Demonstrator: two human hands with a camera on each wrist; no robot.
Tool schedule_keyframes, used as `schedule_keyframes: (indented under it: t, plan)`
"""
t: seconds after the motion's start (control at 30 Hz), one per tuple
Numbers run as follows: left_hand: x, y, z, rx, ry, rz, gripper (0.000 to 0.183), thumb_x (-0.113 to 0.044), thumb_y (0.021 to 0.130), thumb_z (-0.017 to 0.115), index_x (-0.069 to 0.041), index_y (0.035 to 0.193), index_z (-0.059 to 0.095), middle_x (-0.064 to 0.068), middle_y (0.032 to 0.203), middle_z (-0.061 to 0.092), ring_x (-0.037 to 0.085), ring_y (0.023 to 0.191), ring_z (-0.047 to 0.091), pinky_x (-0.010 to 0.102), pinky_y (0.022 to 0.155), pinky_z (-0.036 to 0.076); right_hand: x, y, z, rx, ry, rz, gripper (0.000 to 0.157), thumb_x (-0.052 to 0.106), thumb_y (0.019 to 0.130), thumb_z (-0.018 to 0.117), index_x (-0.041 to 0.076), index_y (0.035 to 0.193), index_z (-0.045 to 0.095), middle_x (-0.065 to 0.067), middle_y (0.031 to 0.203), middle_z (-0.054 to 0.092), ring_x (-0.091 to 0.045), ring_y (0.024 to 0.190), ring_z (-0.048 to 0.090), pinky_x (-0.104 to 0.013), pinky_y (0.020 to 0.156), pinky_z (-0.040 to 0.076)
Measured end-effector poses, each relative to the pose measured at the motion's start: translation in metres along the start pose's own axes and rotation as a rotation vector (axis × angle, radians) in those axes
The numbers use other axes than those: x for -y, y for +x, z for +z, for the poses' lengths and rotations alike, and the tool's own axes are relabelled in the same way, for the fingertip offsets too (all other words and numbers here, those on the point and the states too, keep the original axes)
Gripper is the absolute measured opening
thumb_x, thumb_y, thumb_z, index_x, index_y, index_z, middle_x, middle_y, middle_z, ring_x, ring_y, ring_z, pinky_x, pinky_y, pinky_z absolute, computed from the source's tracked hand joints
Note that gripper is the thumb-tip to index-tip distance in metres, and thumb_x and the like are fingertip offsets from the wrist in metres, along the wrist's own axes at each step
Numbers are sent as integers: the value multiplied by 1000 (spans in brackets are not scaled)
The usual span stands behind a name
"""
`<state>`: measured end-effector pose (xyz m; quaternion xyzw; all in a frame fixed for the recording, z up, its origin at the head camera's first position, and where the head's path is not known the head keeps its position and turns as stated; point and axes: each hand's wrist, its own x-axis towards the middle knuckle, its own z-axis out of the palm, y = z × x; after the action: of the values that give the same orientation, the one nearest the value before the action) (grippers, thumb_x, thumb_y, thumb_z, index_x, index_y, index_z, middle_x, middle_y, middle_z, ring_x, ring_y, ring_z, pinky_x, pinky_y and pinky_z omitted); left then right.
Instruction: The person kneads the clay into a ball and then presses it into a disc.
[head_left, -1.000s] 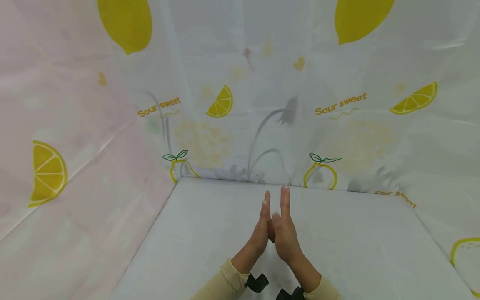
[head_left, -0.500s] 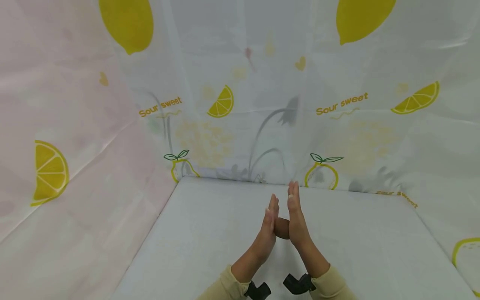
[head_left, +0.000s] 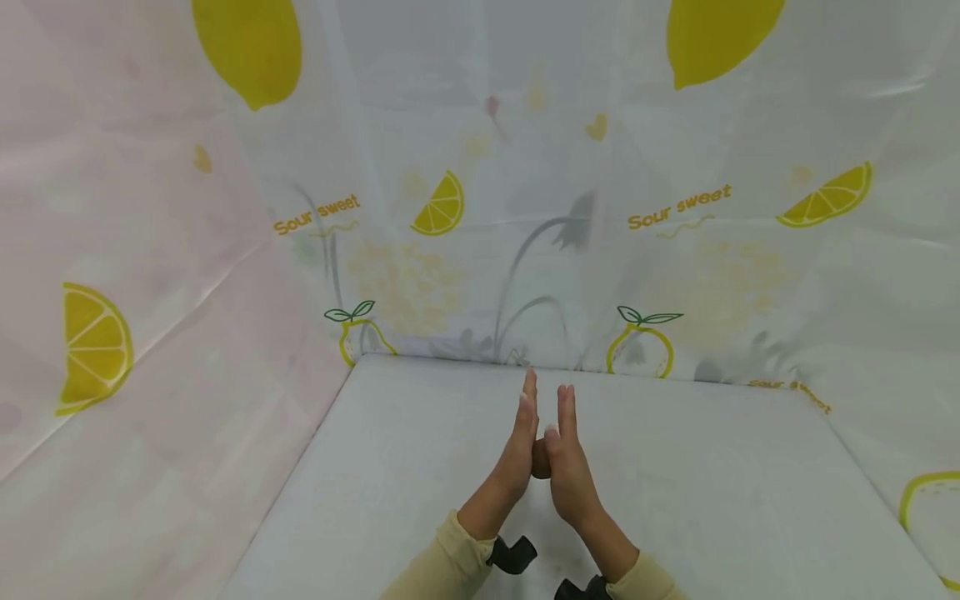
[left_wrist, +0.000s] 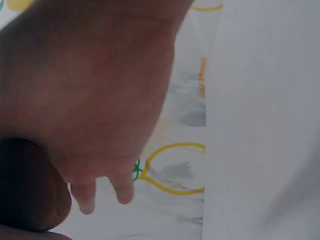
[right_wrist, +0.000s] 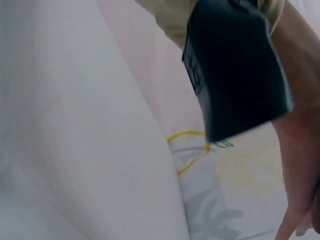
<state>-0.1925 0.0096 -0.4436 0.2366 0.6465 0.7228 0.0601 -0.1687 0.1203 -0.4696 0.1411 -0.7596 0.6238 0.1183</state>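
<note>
A brown lump, smooth and roundish like clay or dough (head_left: 540, 460), sits between the two palms above the white tabletop. My left hand (head_left: 514, 454) presses it from the left, fingers straight and pointing forward. From the other side my right hand (head_left: 573, 479) presses with its palm, fingers also extended and its thumb raised near the lump. The left fingertips reach slightly farther forward than the right ones. Most of the lump is hidden by the hands in the head view; its rounded dark end (left_wrist: 37, 190) shows larger in the left wrist view.
The white table (head_left: 750, 492) spreads around both hands. Behind it and to the sides hangs a pale curtain (head_left: 480, 283) printed with lemons and lettering. A black wrist-worn device (head_left: 513, 555) is at the left cuff, and another black device (head_left: 581, 588) at the right.
Half a second ago the right hand was farther forward; now it has slid back while the left slid forward. Both hands and the lump shifted left, and less of the lump shows.
</note>
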Motion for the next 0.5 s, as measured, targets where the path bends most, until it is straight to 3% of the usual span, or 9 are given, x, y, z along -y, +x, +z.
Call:
schedule_keyframes:
  t: [0.03, 0.07, 0.33, 0.5]
  plan:
    - [2, 1, -1, -8, 6, -10, 79, -65, 104, 6, -16, 164, -9, 2, 170, -12, 22, 155, -12, 58, 122, -2, 2, -1, 2, -4, -8, -7, 64, 26, 113, 29, 27, 163, -10, -3, 168, 20, -19, 152, 21, -54, 120, 16]
    - [3, 2, -1, -12, 12, -17, 78, -65, 105, 7, -17, 164, -9, 1, 170, -12, 22, 155, -12, 59, 121, -2, 4, -3, 3, -10, -13, -18, 65, 25, 113, 30, 27, 163, -11, 2, 170, 1, -20, 155, 2, -59, 120, 8]
    - [13, 0, 2, -17, -8, -71, 76, -64, 105, 8, -17, 164, -5, 0, 170, -9, 21, 154, -13, 59, 120, -8, 19, -4, 3, -58, -111, -126, 69, 26, 111, 36, 21, 164, -7, -1, 171, 3, -27, 155, 5, -62, 118, 12]
    - [20, -6, 6, 28, -23, -75, 77, -62, 105, 6, -14, 164, -7, 3, 170, -9, 24, 155, -11, 59, 121, -6, 29, 5, -6, -89, -174, -184, 70, 28, 109, 37, 14, 164, -4, -4, 171, 4, -28, 155, 6, -35, 123, 10]
